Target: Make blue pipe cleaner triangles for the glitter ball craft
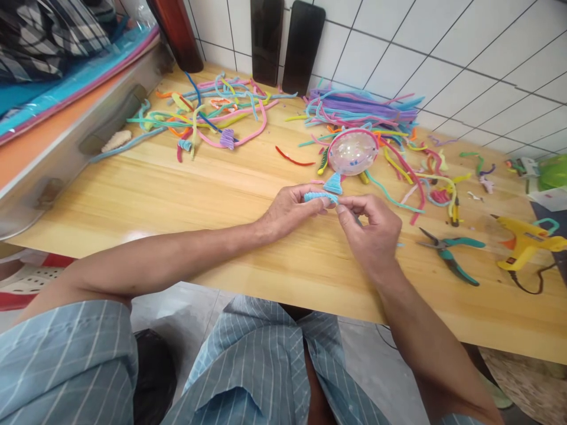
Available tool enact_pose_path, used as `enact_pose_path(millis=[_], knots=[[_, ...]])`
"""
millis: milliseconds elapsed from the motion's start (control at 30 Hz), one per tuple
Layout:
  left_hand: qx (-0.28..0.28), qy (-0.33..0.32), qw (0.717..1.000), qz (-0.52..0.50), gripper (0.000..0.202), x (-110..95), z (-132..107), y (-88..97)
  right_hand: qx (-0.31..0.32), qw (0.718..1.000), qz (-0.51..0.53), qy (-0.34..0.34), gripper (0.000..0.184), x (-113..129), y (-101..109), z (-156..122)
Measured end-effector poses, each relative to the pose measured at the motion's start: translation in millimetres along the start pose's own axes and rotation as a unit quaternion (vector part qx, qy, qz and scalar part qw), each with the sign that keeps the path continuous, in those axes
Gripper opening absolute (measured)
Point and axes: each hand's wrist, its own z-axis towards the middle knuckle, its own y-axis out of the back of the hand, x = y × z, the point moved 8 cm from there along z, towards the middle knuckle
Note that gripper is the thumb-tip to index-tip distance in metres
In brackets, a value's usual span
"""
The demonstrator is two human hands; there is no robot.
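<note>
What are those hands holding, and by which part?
The left hand pinches a light-blue, ribbed, fuzzy strip along its length; the right hand is at its right end, grip unclear.

Light blue is shared by the small ribbed fuzzy roll (316,196) and the flared, ribbed fuzzy piece (333,184). The clear plastic dome (354,152) is rimmed in pink. The thick bundle of fuzzy stems (363,110) is coloured mainly lilac and light blue. Teal is worn by the pliers' handles (463,241), yellow by the plastic glue gun (527,239). White wall tiles (443,35) are gridded with dark lines; the blue cloth shirt (261,378) is striped in white.
</note>
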Motion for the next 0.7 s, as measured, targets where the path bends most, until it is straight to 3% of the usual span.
enact_pose_path(millis=[167, 700], knots=[[0.002, 0.034, 0.998, -0.051, 0.040, 6.1, 0.9, -1.0, -0.021, 0.997, -0.059, 0.044, 0.013, 7.9, -0.7, -1.0], [0.011, 0.005, 0.999, -0.035, 0.051, 5.5, 3.7, 0.8, -0.029, 0.992, -0.094, 0.075, 0.018, 6.8, -6.0, -6.4]])
